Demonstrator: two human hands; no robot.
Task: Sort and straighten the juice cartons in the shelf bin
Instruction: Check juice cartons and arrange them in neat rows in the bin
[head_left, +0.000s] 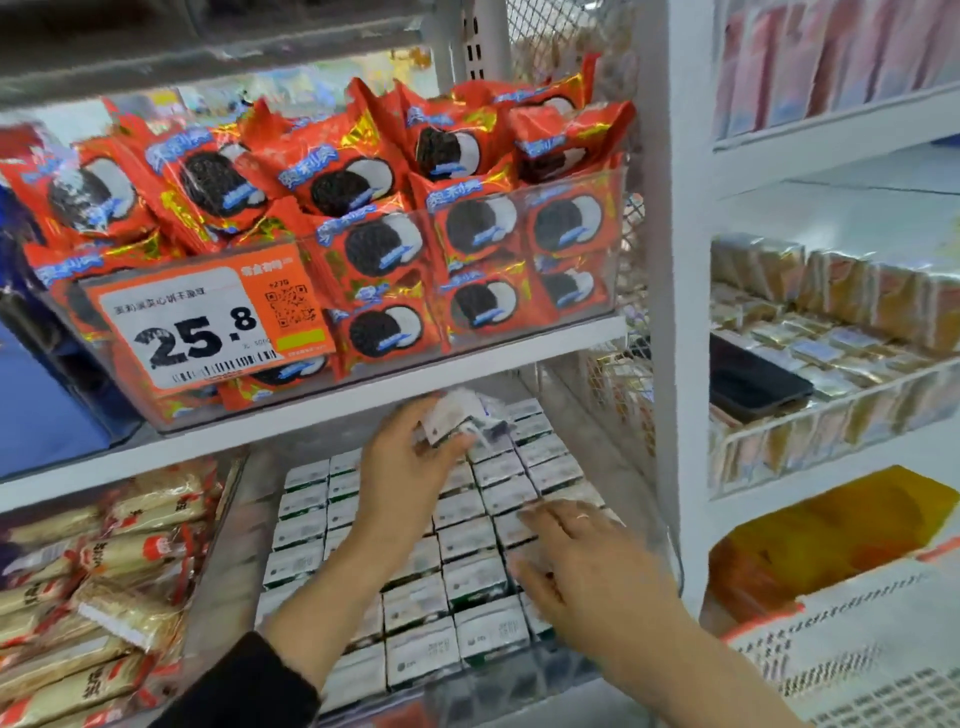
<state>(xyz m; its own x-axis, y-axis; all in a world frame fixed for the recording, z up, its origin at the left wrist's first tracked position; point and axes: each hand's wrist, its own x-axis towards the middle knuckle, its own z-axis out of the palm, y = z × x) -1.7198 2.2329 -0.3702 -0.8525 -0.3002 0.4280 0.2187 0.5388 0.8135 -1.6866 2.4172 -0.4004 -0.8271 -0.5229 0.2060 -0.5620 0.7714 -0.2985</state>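
Note:
Small white-topped juice cartons (470, 579) with green sides stand in tight rows inside a clear shelf bin (667, 551) on the lower shelf. My left hand (402, 467) reaches over the rows toward the back and holds one carton (452, 415) lifted and tilted above the others. My right hand (576, 564) lies with fingers spread on the cartons at the bin's right side, pointing left. The cartons under both hands are hidden.
Above, a clear bin of red cookie packs (363, 223) carries an orange 25.8 price tag (208, 322). Wrapped biscuit packs (98, 577) lie to the left. A white upright post (675, 260) stands right of the bin, with wire baskets of snacks (831, 332) beyond.

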